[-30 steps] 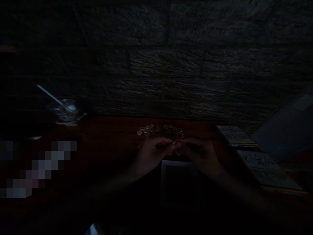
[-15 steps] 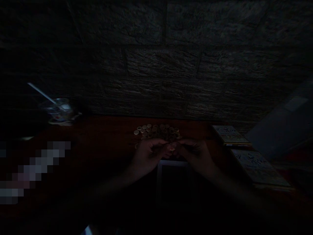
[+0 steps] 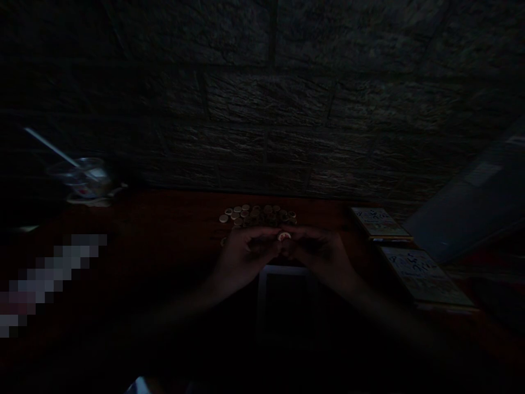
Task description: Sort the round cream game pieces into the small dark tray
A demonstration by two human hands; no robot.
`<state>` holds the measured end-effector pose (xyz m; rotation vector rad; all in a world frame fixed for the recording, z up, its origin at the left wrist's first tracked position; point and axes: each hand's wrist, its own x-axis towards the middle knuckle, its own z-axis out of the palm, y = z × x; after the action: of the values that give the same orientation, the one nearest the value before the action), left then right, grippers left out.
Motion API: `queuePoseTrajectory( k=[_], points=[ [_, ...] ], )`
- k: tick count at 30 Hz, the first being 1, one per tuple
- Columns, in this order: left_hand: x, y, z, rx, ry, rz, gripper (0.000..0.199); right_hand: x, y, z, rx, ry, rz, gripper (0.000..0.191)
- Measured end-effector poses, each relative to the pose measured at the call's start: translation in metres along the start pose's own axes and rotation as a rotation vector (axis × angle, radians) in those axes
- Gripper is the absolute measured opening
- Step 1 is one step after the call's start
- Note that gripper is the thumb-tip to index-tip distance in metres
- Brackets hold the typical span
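Pinched between the fingertips of both hands is a small round Chinese chess piece, pale with red marking on its face. My left hand is closed on its left side, and my right hand grips it from the right. Just beyond the fingers lies a heap of similar round pieces on the reddish-brown table, partly covered by my hands. Below the hands a dark flat thing with a lighter frame lies on the table. Dim light hides finer detail.
Two flat boxes or books lie at the right, a farther one and a nearer one, both with dark writing. A clear cup with a straw stands at the back left. The stone wall borders the table's far edge.
The piece has been turned so that its red-marked face shows more clearly. Both hands still hold it. The whole view has shifted slightly, with things sitting a little farther left and higher.
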<state>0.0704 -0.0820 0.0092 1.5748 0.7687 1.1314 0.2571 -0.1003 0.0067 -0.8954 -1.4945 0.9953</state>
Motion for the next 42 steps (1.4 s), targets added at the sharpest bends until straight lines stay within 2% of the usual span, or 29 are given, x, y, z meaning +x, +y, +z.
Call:
queuePoseTrajectory(
  k=[4, 10, 17, 20, 29, 34, 37, 42],
  points=[
    [0.0, -0.003, -0.002, 0.001, 0.004, 0.005, 0.019, -0.001, 0.002, 0.0, 0.066, -0.002, 0.044, 0.026],
    [-0.002, -0.008, -0.002, 0.042, 0.015, 0.024, 0.017, -0.001, -0.003, 0.004, 0.12, 0.069, 0.141, 0.017],
    [-0.006, -0.007, -0.001, 0.176, 0.053, 0.133, 0.026, -0.001, -0.007, 0.005, 0.114, 0.088, 0.175, 0.021],
    [-0.006, -0.006, -0.001, 0.184, 0.032, 0.168, 0.022, 0.0, -0.006, 0.005, 0.126, 0.079, 0.198, 0.024],
    [0.0, -0.004, -0.002, -0.034, 0.072, 0.085, 0.021, 0.004, -0.007, 0.002, 0.202, 0.011, 0.188, 0.027],
    [0.001, 0.004, -0.002, -0.044, 0.102, 0.036, 0.015, 0.004, -0.008, 0.001, 0.169, -0.01, 0.173, 0.036],
    [0.001, 0.005, -0.002, -0.041, 0.101, 0.032, 0.018, 0.003, -0.008, 0.002, 0.142, -0.003, 0.16, 0.04],
    [0.002, 0.004, -0.002, -0.034, 0.107, -0.001, 0.025, -0.001, -0.006, 0.0, -0.015, 0.05, 0.005, 0.026]
  ],
)
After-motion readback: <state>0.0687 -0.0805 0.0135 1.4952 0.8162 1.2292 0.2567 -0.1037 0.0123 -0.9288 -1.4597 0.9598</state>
